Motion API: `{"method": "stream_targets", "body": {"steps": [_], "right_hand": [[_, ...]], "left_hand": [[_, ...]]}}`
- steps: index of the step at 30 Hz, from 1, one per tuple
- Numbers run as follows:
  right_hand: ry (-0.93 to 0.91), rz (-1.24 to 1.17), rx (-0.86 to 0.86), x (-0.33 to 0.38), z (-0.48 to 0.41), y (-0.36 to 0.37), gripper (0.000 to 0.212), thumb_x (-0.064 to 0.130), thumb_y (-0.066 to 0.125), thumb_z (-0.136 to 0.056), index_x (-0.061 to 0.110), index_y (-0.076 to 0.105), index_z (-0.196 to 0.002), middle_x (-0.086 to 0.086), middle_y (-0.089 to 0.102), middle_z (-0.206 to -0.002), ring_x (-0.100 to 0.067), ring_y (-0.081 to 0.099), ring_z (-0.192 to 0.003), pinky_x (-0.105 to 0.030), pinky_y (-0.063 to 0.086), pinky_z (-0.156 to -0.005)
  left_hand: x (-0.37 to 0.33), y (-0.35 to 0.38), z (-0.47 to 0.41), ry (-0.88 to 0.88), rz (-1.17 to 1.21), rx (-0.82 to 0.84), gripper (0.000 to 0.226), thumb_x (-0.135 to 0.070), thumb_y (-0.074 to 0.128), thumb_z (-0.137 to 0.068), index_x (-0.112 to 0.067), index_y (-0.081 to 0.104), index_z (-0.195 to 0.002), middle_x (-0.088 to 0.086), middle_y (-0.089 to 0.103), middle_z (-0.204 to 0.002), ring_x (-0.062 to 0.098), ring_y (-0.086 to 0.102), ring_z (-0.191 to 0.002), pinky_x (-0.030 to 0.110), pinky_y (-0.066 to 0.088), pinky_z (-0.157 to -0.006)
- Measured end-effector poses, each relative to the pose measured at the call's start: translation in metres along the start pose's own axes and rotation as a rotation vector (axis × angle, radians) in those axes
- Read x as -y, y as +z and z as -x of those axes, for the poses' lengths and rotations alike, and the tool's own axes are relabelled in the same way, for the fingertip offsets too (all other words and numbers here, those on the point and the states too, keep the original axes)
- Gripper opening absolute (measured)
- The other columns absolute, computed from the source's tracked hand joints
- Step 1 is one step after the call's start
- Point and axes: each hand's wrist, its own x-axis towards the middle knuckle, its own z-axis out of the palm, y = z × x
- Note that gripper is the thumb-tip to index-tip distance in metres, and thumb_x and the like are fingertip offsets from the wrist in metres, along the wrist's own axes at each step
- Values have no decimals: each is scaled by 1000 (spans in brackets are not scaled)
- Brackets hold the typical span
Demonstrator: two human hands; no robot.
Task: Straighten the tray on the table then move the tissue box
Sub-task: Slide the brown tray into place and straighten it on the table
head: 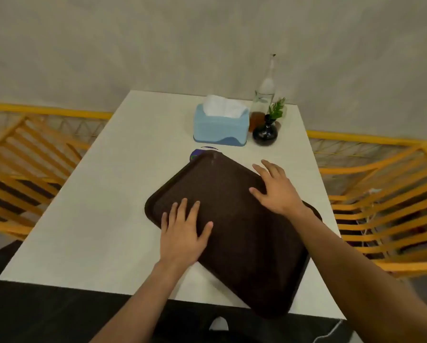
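A dark brown tray lies skewed on the white table, one corner pointing away and its near corner hanging over the table's front edge. My left hand rests flat on the tray's left part, fingers spread. On the tray's far right rim sits my right hand, also flat with fingers apart. A light blue tissue box with white tissue sticking out stands at the back of the table, beyond the tray and apart from it.
Right of the tissue box stand a clear glass bottle and a small dark vase with a green sprig. A blue round sticker peeks from under the tray's far corner. Yellow slatted chairs flank the table on both sides.
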Motion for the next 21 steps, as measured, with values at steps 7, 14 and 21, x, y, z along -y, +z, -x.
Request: {"method": "stream_targets", "body": {"steps": [7,14,21], "right_hand": [[-30,128,104,-22,-12,12,61,51,47,-99,24,34,-152,-6,46,-145,-31,42,-127,-47,42,-101],[-64,-18,26,-29,-23,24,42,24,45,-105,16,50,-146,-11,59,-123,-31,47,-109,-42,40,-98],[-67,-94,-60,-8,-23,38,40,15,52,-103,9,55,-142,-18,60,-116,-37,52,-102,-47,44,-95]], "left_hand": [[-7,24,20,-25,-166,-11,76,-72,10,-93,-34,23,-158,6,19,-168,30,10,-155,50,-2,-124],[1,24,19,-21,-177,-12,73,-70,16,-94,-35,27,-157,6,24,-166,30,15,-154,50,1,-125],[39,8,7,40,-188,-14,69,-68,22,-96,-36,28,-157,4,27,-165,28,20,-153,49,6,-125]]}}
